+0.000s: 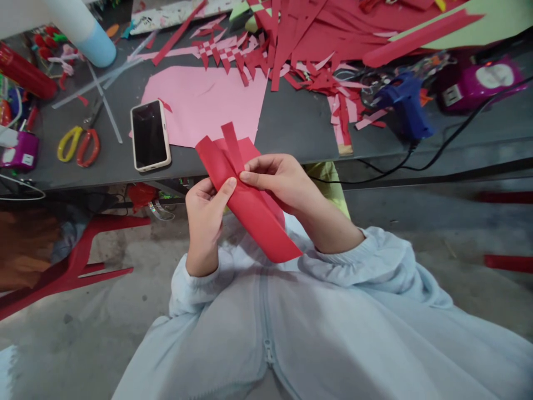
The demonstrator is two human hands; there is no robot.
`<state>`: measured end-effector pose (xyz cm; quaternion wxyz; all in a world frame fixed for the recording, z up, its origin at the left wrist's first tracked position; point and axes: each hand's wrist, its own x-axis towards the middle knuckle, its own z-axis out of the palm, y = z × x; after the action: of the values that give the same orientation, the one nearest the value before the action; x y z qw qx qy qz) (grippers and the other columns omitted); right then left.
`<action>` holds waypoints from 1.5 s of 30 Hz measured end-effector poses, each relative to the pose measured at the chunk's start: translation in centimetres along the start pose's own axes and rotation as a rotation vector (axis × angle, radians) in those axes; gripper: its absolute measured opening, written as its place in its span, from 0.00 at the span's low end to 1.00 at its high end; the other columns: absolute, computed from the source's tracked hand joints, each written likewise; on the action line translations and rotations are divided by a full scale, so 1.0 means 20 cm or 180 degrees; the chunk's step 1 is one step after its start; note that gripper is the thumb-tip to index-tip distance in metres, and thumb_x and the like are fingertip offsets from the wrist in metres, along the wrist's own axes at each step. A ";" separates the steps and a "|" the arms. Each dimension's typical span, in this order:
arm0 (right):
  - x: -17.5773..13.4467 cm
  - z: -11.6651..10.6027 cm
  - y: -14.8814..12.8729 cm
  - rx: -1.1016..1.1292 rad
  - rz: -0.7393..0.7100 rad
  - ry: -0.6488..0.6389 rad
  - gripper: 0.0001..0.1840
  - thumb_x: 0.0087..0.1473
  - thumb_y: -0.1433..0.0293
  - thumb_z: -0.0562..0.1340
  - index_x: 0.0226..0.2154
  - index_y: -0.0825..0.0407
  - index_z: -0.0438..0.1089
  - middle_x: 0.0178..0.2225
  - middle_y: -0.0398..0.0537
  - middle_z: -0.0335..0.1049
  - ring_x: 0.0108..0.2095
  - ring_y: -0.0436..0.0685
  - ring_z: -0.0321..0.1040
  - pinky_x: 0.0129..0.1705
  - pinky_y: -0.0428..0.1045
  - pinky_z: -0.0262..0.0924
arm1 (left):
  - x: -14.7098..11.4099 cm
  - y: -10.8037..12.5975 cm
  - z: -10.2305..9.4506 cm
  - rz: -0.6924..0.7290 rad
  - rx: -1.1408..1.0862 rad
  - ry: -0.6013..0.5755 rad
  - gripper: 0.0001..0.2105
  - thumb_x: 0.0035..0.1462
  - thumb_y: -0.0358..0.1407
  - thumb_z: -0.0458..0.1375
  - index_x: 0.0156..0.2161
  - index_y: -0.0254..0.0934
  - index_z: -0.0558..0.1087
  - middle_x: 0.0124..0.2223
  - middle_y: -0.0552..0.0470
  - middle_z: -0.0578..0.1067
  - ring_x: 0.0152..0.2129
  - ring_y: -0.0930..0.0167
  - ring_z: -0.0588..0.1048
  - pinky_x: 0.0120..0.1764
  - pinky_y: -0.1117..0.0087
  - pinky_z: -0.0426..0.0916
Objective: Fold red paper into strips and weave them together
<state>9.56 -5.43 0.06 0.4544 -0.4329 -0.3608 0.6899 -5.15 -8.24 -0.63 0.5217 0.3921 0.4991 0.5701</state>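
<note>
A folded sheet of red paper [258,219] is held in front of my body, slanting from upper left to lower right. My left hand [208,211] pinches its left edge, thumb on top and fingers behind. With thumb and forefinger, my right hand [278,180] grips the paper near its middle, at the base of a narrow red strip [232,145] that sticks up. The two thumbs almost meet. Just beyond the hands, a pink paper sheet [208,105] lies on the dark table [291,128]. What the fingers behind the paper do is hidden.
Left of the pink sheet lie a phone [149,136] and scissors [79,145] with yellow and red handles. Red and pink paper scraps [308,33] cover the back. A blue glue gun [406,105] trails a black cord on the right, near a purple box [478,83].
</note>
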 end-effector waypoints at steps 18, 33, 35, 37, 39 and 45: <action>0.01 -0.03 -0.02 -0.0319 0.0223 -0.0203 0.19 0.31 0.61 0.78 0.23 0.51 0.74 0.23 0.41 0.73 0.25 0.49 0.66 0.30 0.47 0.64 | 0.01 -0.01 -0.03 -0.0009 0.0061 0.0071 0.10 0.48 0.44 0.72 0.33 0.42 0.82 0.34 0.53 0.83 0.29 0.72 0.78 0.35 0.70 0.73; 0.00 -0.02 -0.03 -0.0556 -0.0151 -0.0112 0.13 0.38 0.65 0.75 0.24 0.52 0.73 0.24 0.41 0.71 0.26 0.48 0.65 0.32 0.47 0.63 | 0.01 -0.01 -0.03 -0.0075 0.0103 -0.0059 0.10 0.45 0.42 0.74 0.32 0.40 0.83 0.31 0.53 0.82 0.25 0.73 0.77 0.31 0.71 0.72; 0.00 -0.01 -0.02 -0.0438 -0.0160 -0.0115 0.15 0.38 0.63 0.75 0.24 0.53 0.72 0.25 0.41 0.71 0.27 0.48 0.65 0.32 0.47 0.63 | 0.01 -0.01 -0.02 -0.0007 0.0077 -0.0029 0.10 0.46 0.42 0.73 0.33 0.41 0.83 0.32 0.53 0.82 0.27 0.72 0.78 0.32 0.71 0.72; 0.00 0.00 -0.01 -0.0262 -0.0159 -0.0127 0.17 0.38 0.61 0.75 0.25 0.52 0.71 0.25 0.40 0.71 0.26 0.47 0.65 0.31 0.46 0.64 | 0.01 -0.01 -0.02 0.0049 0.0042 -0.0009 0.09 0.48 0.42 0.73 0.33 0.41 0.83 0.33 0.52 0.83 0.28 0.72 0.78 0.34 0.70 0.73; 0.00 0.00 0.00 -0.0103 -0.0163 -0.0140 0.18 0.38 0.60 0.76 0.25 0.52 0.71 0.25 0.39 0.70 0.26 0.46 0.65 0.31 0.46 0.64 | 0.01 -0.02 -0.03 0.0077 0.0027 -0.0015 0.08 0.48 0.42 0.72 0.33 0.42 0.83 0.34 0.53 0.83 0.28 0.72 0.78 0.34 0.70 0.73; 0.01 -0.02 -0.01 -0.0127 0.0060 -0.0228 0.17 0.35 0.63 0.77 0.25 0.53 0.74 0.23 0.39 0.71 0.24 0.46 0.65 0.29 0.45 0.62 | 0.01 0.00 -0.03 0.0039 0.0111 0.0034 0.11 0.47 0.43 0.73 0.34 0.41 0.83 0.34 0.53 0.83 0.28 0.72 0.78 0.34 0.71 0.74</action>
<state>10.04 -5.18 0.08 0.4260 -0.4202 -0.3864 0.7018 -5.83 -8.22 -0.83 0.5086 0.4012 0.5093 0.5666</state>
